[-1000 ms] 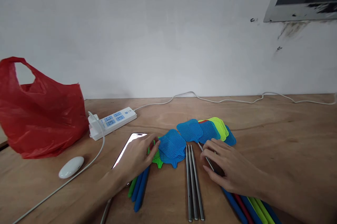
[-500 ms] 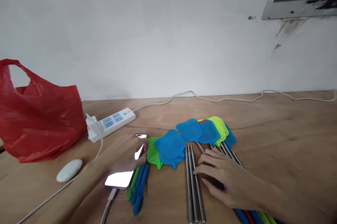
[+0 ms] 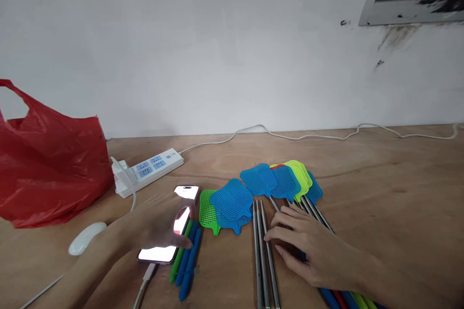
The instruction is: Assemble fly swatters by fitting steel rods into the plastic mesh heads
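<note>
My left hand (image 3: 159, 222), thumb and fingers apart, is over a smartphone (image 3: 155, 254) with a lit screen, its thumb reaching above the green and blue handle grips (image 3: 190, 265). My right hand (image 3: 308, 243) rests with spread, bent fingers among thin metal rods, empty as far as I can see. Beside its fingertips lie loose metal rods (image 3: 264, 260). Under and beyond it are assembled fly swatters with blue and yellow mesh heads (image 3: 286, 181) and coloured handles (image 3: 329, 297). Between the hands lie loose fly swatter heads, blue (image 3: 234, 200) and green (image 3: 207, 210).
A white power strip (image 3: 159, 166) stands at the back left, its cord (image 3: 300, 138) running along the wall. Left of it is a red plastic bag (image 3: 54, 169). A white mouse (image 3: 85, 239) lies near my left forearm. A charging cable (image 3: 143, 285) joins the phone.
My left hand has come nearer and spread its thumb, uncovering more of the phone's upper end. My right hand has stayed nearly still. The view has shifted slightly.
</note>
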Demonstrator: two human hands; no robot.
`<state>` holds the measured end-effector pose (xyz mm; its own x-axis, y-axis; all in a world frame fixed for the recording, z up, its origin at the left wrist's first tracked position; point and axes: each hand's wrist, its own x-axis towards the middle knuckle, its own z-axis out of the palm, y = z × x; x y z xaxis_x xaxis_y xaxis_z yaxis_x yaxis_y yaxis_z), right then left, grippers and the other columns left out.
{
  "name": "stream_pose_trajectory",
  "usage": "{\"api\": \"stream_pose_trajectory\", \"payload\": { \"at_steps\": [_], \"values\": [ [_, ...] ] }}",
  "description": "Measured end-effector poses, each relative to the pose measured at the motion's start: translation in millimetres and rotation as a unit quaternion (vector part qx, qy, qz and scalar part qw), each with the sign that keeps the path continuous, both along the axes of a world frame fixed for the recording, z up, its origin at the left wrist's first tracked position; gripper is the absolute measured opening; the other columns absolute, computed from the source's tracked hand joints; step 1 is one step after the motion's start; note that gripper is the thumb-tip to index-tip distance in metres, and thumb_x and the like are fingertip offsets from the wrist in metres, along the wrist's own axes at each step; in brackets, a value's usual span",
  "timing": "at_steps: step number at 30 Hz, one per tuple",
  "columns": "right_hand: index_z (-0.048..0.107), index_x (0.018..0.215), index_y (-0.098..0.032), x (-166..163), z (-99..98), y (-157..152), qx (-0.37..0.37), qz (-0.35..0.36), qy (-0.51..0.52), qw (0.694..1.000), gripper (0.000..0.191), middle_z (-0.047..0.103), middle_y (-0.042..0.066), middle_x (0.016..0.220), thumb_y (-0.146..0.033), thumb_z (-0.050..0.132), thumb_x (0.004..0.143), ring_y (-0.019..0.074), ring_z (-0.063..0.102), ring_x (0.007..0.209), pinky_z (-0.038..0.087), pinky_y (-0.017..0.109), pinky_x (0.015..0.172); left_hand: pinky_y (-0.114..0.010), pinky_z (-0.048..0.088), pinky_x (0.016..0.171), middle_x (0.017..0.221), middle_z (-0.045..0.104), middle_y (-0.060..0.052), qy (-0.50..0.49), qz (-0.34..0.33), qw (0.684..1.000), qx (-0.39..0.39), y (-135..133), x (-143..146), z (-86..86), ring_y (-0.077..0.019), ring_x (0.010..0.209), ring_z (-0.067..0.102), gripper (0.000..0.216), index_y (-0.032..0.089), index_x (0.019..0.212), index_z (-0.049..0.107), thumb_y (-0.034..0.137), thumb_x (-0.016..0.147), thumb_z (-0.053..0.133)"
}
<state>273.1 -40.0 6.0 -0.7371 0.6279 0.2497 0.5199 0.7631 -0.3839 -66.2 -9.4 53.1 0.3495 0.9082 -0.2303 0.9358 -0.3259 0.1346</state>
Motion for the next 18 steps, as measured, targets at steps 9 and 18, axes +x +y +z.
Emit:
{"api": "stream_pose_trajectory", "payload": {
  "at_steps": [9,18],
  "values": [
    [0.067,0.110,-0.022,-1.9,0.5,1.3,-0.001,-0.005,-0.002,1.000,0.028,0.066,0.007,0.099,-0.011,0.050,0.091,0.0241,0.057,0.093,0.044,0.044,0.086,-0.022,0.031,0.056,0.073,0.059,0.004,-0.098,-0.034,0.993,0.055,-3.6,-15.0,-13.7,-0.0172,0.062,0.052,0.036,0.027,0.092,0.072,0.045,0.064,0.083],
    [0.066,0.110,-0.022,-1.3,-3.0,1.3,-0.003,-0.001,0.000,1.000,0.027,0.065,0.006,0.100,-0.013,0.047,0.093,0.0236,0.058,0.095,0.042,0.048,0.094,-0.024,0.035,0.055,0.080,0.060,0.003,-0.048,0.005,0.998,-0.032,-6.0,-17.5,-11.3,-0.0186,0.068,0.056,0.040,0.029,0.100,0.068,0.032,0.062,0.080]
  ]
}}
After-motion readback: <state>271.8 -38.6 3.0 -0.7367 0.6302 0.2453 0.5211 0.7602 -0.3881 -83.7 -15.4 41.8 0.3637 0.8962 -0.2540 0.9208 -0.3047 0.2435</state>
